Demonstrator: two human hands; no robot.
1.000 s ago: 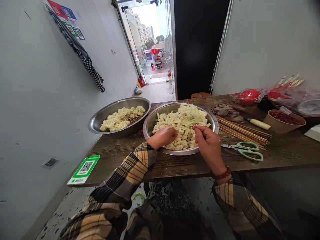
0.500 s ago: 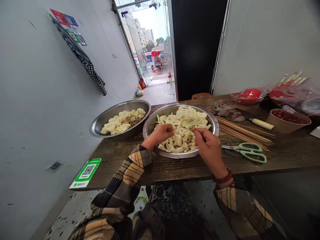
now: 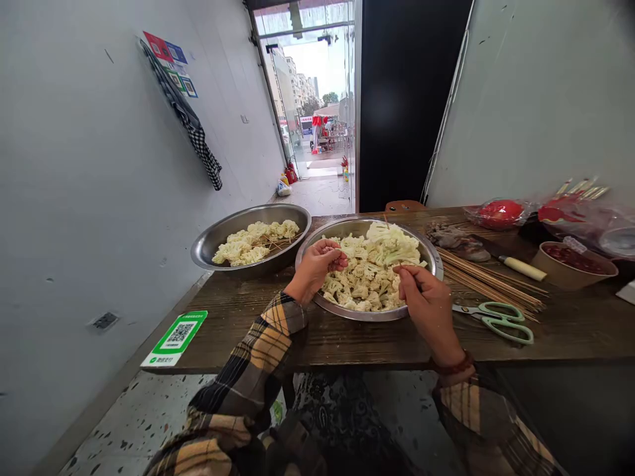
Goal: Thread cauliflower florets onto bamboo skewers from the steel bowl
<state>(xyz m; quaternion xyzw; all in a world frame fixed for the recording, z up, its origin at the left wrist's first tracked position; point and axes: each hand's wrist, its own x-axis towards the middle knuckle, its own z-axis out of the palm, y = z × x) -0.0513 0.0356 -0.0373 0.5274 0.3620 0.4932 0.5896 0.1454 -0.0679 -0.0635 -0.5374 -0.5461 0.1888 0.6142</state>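
Cauliflower [image 3: 364, 284] lay in the basin [image 3: 370, 316]; the left hand [image 3: 318, 266], grip indistinct, curled above its left; the right hand [image 3: 427, 301] pinched closed above its right.

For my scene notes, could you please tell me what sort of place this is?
Likely a small food shop, judging by the cauliflower pieces, thin wooden sticks and green QR-code card.
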